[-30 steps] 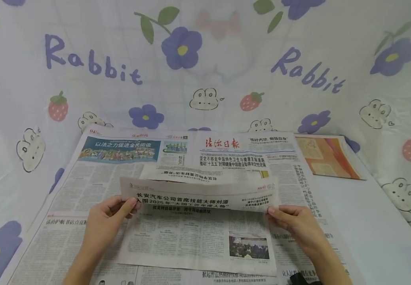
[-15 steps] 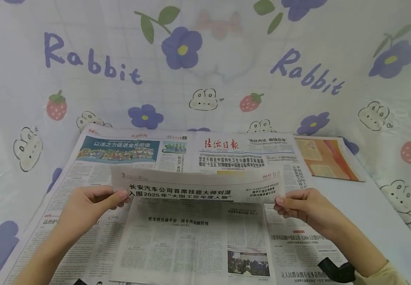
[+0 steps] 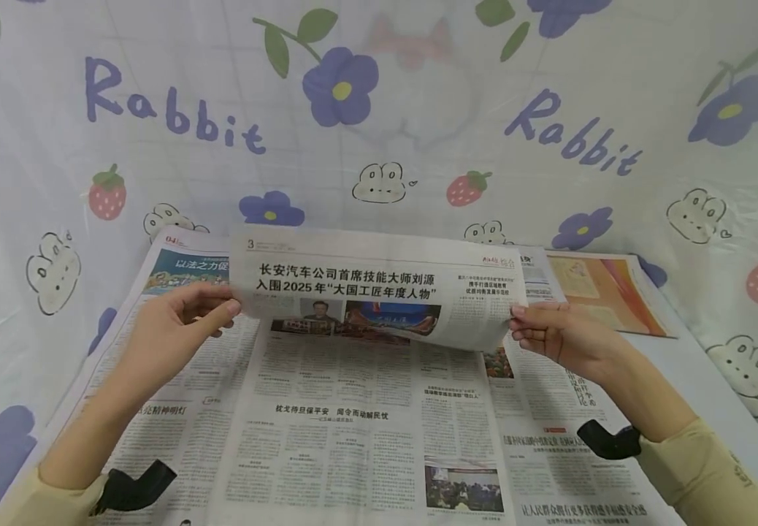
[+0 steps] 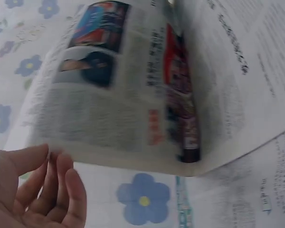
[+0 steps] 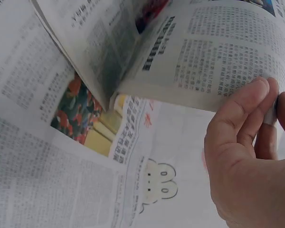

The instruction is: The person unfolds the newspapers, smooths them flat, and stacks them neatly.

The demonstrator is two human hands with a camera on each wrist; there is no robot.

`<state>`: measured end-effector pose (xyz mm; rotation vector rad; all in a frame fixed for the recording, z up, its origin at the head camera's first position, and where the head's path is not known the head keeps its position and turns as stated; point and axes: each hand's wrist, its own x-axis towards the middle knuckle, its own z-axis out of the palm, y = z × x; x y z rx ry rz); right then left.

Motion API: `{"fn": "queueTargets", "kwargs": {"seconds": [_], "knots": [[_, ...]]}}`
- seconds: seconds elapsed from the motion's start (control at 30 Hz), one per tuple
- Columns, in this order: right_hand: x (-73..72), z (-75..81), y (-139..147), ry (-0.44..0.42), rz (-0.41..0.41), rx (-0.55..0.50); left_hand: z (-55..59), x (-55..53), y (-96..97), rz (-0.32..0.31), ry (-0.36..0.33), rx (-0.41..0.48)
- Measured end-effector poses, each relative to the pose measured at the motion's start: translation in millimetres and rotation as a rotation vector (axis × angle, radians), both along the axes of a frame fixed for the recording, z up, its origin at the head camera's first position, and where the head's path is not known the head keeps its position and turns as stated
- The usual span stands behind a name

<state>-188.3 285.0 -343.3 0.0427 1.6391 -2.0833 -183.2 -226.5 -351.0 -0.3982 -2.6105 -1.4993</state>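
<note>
Between both hands a newspaper (image 3: 353,409) is held by its upper part, which is raised and bends at a crease; the lower part lies toward me over other newspaper sheets. My left hand (image 3: 178,329) pinches the raised part's left edge between thumb and fingers. In the left wrist view that thumb and the fingers (image 4: 69,190) meet at the paper's margin. Over on the right edge, my right hand (image 3: 563,340) pinches the paper the same way. The right wrist view has the thumb (image 5: 254,92) on the page, with some fingers behind it.
Wide newspaper sheets (image 3: 175,409) cover much of the white table (image 3: 694,380). An orange printed sheet (image 3: 615,288) lies at the back right. Behind stands a white cloth (image 3: 405,109) with flowers, rabbits and strawberries. Black curved pieces (image 3: 136,486) sit at both wrists.
Both hands have lifted the upper part of the newspaper up and away, so photos and more of the page below show. The held part now covers the red masthead of the sheet behind.
</note>
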Motion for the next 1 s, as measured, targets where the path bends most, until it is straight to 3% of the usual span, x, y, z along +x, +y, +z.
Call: {"fn": "queueTargets", "kwargs": {"seconds": [0.13, 0.33, 0.43, 0.53, 0.63, 0.77, 1.0], "knots": [[-10.0, 0.1, 0.0, -0.014, -0.05, -0.032, -16.1, -10.9, 2.9, 0.013, 0.047, 0.007], [-26.2, -5.0, -1.5, 0.02, -0.106, 0.004, -41.9, -31.1, 5.8, -0.144, -0.051, 0.014], [-35.0, -11.2, -2.6, 0.072, -0.149, 0.131, -55.9, -44.1, 6.0, -0.194, -0.105, -0.036], [-42.6, -21.8, -4.0, 0.132, -0.193, 0.348, -68.1, -56.2, 5.8, -0.218, -0.147, -0.094], [-47.2, -37.1, -6.1, 0.183, -0.219, 0.495, -76.8, -65.6, 6.2, -0.232, -0.208, -0.118], [-46.8, -60.5, -5.8, 0.245, -0.183, 0.506, -82.8, -72.4, 7.5, -0.244, -0.274, -0.12], [-41.9, -85.7, -6.9, 0.262, -0.032, 0.553, -84.7, -73.3, 6.8, -0.249, -0.284, -0.07]]}}
